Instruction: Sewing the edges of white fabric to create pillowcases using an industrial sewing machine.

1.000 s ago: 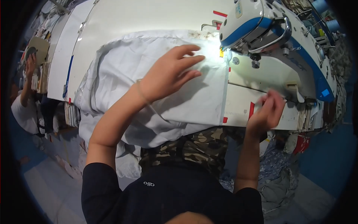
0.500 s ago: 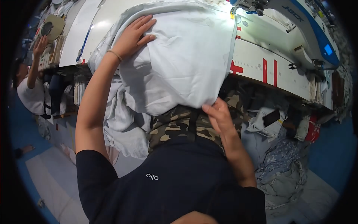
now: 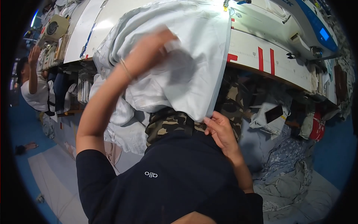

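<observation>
A large white cloth [image 3: 194, 67] lies over the front of the sewing table and hangs down onto my lap. My right hand [image 3: 222, 131] pinches the cloth's near right corner between thumb and fingertips. Over the middle of the cloth, my left hand [image 3: 152, 50] is smeared by motion and casts a shadow on the fabric; its finger shape is unclear. At the far end, the cloth's right edge runs up to the lit needle area [image 3: 226, 6] of a sewing machine [image 3: 311, 24].
Red tape strips [image 3: 266, 61] mark the white tabletop [image 3: 246, 43]. Below it at right, a dark phone [image 3: 274, 114] rests on pale fabric, near a patterned cloth heap [image 3: 285, 160]. Another person [image 3: 35, 84] sits at the far left.
My left hand has come off its flat place on the cloth and swept right and nearer. My right hand has drawn the cloth corner slightly toward me, and the right edge hangs straighter.
</observation>
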The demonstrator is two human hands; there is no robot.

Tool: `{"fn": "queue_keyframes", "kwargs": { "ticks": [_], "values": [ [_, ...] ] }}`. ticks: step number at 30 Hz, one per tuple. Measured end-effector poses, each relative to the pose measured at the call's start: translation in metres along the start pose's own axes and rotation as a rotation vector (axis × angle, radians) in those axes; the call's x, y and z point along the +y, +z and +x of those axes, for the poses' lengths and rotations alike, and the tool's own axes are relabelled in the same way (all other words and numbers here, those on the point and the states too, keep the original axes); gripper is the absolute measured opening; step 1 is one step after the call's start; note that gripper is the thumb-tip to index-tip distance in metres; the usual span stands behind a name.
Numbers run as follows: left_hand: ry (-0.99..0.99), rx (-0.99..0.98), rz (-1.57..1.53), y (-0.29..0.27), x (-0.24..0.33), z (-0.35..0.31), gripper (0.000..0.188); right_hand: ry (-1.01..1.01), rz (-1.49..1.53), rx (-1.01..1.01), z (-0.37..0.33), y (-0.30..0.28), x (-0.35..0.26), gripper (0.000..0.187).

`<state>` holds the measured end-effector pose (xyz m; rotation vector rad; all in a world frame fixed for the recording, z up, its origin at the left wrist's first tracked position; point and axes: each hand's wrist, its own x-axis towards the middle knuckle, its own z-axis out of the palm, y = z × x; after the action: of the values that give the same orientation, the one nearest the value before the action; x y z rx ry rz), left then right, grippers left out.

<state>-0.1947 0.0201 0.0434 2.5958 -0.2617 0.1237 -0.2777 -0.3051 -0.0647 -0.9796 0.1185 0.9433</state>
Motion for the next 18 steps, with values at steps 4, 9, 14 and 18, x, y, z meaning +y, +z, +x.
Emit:
{"fn": "queue_keyframes", "kwargs": {
  "ticks": [4, 9, 14, 18],
  "values": [
    [0.290, -0.350, 0.105, 0.066, 0.094, -0.073, 0.031, -0.005, 0.011, -0.042, -0.002, -0.006, 0.008, 0.017],
    [0.286, -0.417, 0.165, 0.106, 0.089, -0.085, 0.016, -0.085, -0.127, -0.058, -0.001, -0.016, 0.015, 0.015],
    [0.499, -0.342, 0.132, 0.078, 0.108, -0.072, 0.011, -0.138, -0.250, 0.030, -0.007, -0.015, 0.014, 0.012],
    [0.610, -0.307, 0.051, 0.103, 0.102, -0.060, 0.011, -0.266, -0.483, -0.041, -0.008, -0.028, 0.012, 0.019]
  ]
}}
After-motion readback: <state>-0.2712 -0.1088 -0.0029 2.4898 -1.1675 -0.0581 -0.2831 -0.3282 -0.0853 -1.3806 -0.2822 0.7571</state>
